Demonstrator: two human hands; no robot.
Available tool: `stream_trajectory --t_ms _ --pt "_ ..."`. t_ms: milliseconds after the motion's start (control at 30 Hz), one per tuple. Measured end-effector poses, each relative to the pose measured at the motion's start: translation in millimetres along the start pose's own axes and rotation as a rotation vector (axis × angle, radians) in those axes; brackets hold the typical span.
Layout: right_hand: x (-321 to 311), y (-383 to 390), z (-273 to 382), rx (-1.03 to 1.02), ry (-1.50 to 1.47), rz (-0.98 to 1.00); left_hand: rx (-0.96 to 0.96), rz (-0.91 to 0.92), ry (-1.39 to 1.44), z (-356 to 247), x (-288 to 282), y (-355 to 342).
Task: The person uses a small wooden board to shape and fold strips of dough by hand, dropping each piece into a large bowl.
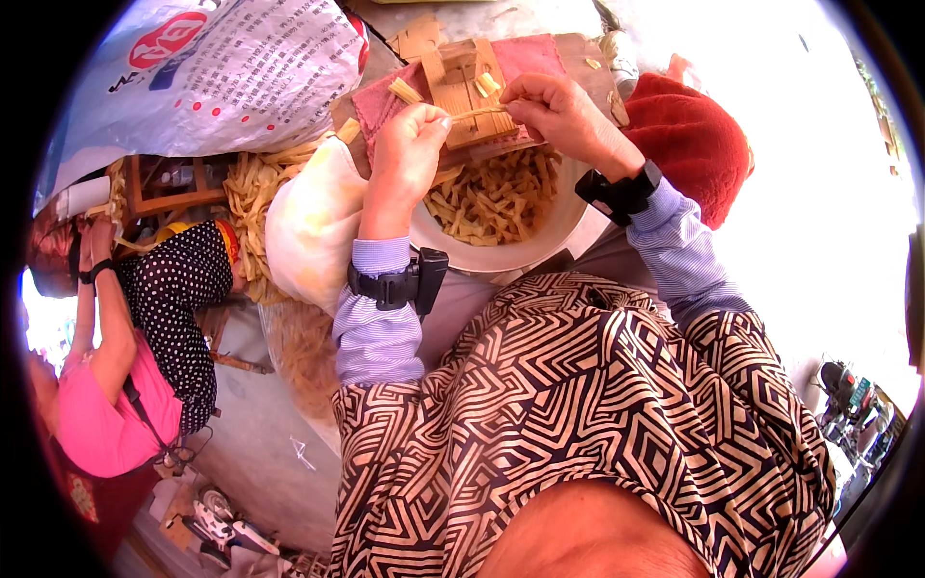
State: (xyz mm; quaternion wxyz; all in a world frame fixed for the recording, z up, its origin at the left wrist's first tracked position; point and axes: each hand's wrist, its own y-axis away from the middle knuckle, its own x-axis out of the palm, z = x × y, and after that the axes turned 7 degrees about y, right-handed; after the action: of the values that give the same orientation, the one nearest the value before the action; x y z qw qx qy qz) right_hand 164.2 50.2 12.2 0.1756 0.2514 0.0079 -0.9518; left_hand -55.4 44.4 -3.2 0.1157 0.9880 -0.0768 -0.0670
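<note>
Between my two hands stretches a thin yellowish strip [476,113]. My left hand [405,152] pinches its left end between thumb and fingertips. At the other end, the fingers of my right hand [567,114] are closed on it. The strip passes over a wooden block [451,94] with a narrow slot, which rests on a pink cloth [532,58] laid over a board. Short pale yellow pieces [487,85] lie on the block and beside it. Just below my hands stands a white basin [482,258], holding many yellowish-brown strips [496,197].
A large printed white sack [241,82] fills the upper left. Under it lies a heap of yellowish strips [258,193], beside a stained white bag [310,223]. To the left, a person in a pink top [111,405] works with both hands. Red cloth [679,140] covers something at right.
</note>
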Motion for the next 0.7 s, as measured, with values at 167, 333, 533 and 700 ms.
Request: stream_trajectory --t_ms 167,333,533,700 --pt "7.7 -8.6 -5.5 -0.065 0.111 -0.084 -0.017 -0.035 -0.049 10.4 -1.7 -10.2" --pt "9.7 -16.6 -6.1 -0.025 0.276 -0.038 0.085 -0.082 -0.193 23.6 -1.4 -20.1" --pt "8.6 -8.9 -9.5 -0.139 0.481 -0.027 0.119 -0.314 -0.768 18.6 4.7 -18.5" --pt "8.5 5.6 17.5 -0.258 0.114 -0.190 0.039 0.001 -0.211 10.9 3.5 10.0"
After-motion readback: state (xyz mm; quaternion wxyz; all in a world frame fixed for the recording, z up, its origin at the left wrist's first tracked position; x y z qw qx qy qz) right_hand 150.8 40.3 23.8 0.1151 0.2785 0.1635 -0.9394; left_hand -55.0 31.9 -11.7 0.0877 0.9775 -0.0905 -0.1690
